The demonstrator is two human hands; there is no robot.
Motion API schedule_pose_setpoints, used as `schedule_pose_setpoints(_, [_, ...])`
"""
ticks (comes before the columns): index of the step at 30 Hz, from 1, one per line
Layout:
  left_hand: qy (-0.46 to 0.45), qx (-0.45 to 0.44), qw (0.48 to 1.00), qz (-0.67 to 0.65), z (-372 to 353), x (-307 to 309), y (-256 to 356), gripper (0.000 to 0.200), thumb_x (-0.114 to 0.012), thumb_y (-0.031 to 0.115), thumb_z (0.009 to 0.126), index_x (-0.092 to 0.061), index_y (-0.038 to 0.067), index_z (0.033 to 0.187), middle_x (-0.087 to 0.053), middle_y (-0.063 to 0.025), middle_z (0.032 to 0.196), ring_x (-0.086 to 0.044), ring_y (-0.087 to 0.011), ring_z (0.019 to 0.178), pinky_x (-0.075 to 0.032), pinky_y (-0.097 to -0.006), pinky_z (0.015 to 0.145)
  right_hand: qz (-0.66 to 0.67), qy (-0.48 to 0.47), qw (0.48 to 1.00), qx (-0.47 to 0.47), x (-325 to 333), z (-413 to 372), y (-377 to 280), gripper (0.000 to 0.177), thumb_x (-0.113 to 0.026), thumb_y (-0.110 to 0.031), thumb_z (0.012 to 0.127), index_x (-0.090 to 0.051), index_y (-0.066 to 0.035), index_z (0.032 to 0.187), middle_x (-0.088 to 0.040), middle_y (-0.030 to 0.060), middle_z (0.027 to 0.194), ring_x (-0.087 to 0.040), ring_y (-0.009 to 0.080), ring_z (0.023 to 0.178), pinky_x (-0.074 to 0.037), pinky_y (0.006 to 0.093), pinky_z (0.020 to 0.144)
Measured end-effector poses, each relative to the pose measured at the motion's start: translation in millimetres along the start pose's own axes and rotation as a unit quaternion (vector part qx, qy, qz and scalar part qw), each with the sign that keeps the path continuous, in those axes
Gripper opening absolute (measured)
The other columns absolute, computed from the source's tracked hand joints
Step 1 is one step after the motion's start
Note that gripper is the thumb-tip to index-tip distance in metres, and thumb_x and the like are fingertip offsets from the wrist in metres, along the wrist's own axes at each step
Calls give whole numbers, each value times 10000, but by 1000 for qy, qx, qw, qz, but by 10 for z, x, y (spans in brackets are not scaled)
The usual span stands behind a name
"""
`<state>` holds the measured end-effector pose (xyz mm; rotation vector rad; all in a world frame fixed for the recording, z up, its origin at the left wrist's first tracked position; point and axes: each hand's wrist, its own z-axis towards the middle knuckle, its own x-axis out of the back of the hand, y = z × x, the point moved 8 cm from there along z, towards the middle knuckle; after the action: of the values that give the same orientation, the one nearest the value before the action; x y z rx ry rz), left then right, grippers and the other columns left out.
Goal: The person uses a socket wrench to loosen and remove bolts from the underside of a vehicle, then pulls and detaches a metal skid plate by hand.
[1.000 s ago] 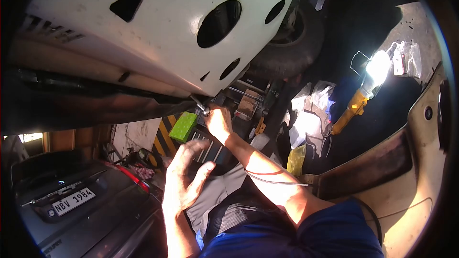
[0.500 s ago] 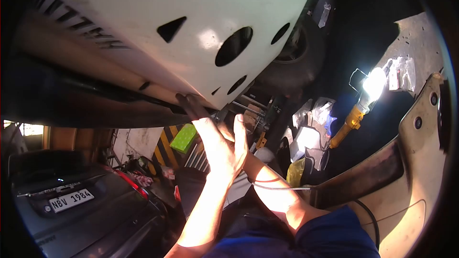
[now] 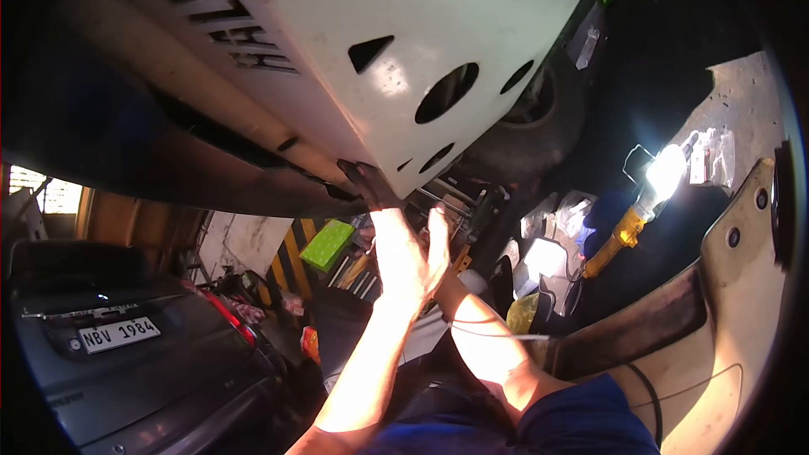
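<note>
While reaching up, touching the low edge of the white plate point(image 3: 337, 25) with the left hand point(image 3: 400, 257), fingers stretched out. Right hand point(image 3: 440, 244) just below that edge, grip too hidden to tell.

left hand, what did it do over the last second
The left hand rose from open mid-air to the lower edge of the white plate, and its fingertips now rest there. The right hand stayed near that edge and is now mostly hidden behind the left. The work lamp and the parked car are unchanged.
</note>
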<state>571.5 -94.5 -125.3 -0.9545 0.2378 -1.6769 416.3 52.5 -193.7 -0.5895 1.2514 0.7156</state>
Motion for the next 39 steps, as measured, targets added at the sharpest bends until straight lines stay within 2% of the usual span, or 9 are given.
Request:
schedule_pose_setpoints(5, [-15,-41,998,-33,-8,108,-161,821,-519,-26,1009,-37,98,1662,24,-207,1721,-60,-414,1577,-295,-569,1223,-232,-173,956,41,-449,307,-318,331,-556,-321,984,-697,-23,1013,-724,254,1017,-710,424,954,-585,483,721])
schedule_pose_setpoints(11, [-57,-19,993,-104,-15,189,-248,820,-387,-165,961,-70,105,1666,5,-176,1734,-24,-347,1593,-226,-528,1248,254,-295,808,-443,-868,-48,318,251,-695,-211,944,-723,-46,1131,-750,100,1039,-713,264,899,-591,419,824])
schedule_pose_setpoints(18, [-68,-31,997,-8,42,392,-279,684,-327,-122,991,-210,53,1641,-156,-219,1707,-227,-369,1559,-345,-450,1210,-325,-172,919,142,-681,273,-7,391,-761,-173,817,-645,33,1127,-711,238,1101,-575,418,1230,-447,439,1077])
schedule_pose_setpoints(20, [-80,-21,995,-64,27,396,-378,611,-319,-3,1080,-182,135,1659,-114,-116,1734,-194,-310,1576,-312,-516,1226,-64,-312,932,-170,-824,197,412,390,-762,-264,885,-645,22,1122,-712,191,1010,-648,354,1004,-511,449,925])
schedule_pose_setpoints(22, [-86,-32,992,-88,12,388,-406,559,-318,116,1122,-161,121,1658,-119,-130,1728,-181,-318,1577,-300,-546,1228,258,-340,746,-511,-988,-112,608,403,-738,-320,935,-638,33,1102,-707,155,935,-669,291,876,-536,416,826])
schedule_pose_setpoints(30, [-84,-19,991,-99,22,350,-386,580,-300,33,1095,-164,101,1655,-112,-137,1727,-152,-312,1581,-293,-550,1234,-370,-167,899,164,-640,270,-165,285,-726,-156,877,-644,7,1097,-712,225,955,-689,419,941,-560,467,893])
schedule_pose_setpoints(32, [-87,-14,991,-103,3,355,-406,596,-305,-4,1078,-178,93,1652,-106,-149,1727,-146,-322,1581,-291,-542,1233,-169,-196,963,-82,-659,280,183,241,-734,-146,894,-653,-13,1077,-675,110,780,-682,318,765,-577,409,785])
schedule_pose_setpoints(34, [-88,-15,990,-110,-4,348,-444,611,-320,-40,1061,-198,78,1647,-100,-170,1725,-138,-339,1580,-286,-528,1232,177,-304,793,-496,-858,-14,371,230,-732,-158,910,-655,-13,1071,-659,64,742,-676,268,726,-576,380,729])
schedule_pose_setpoints(39, [-89,-22,992,-92,19,316,-473,636,-358,-55,1054,-166,64,1649,-66,-181,1727,-117,-345,1582,-265,-512,1242,-229,-232,936,-131,-686,190,280,309,-717,-294,930,-686,11,962,-726,174,808,-721,343,770,-583,444,712])
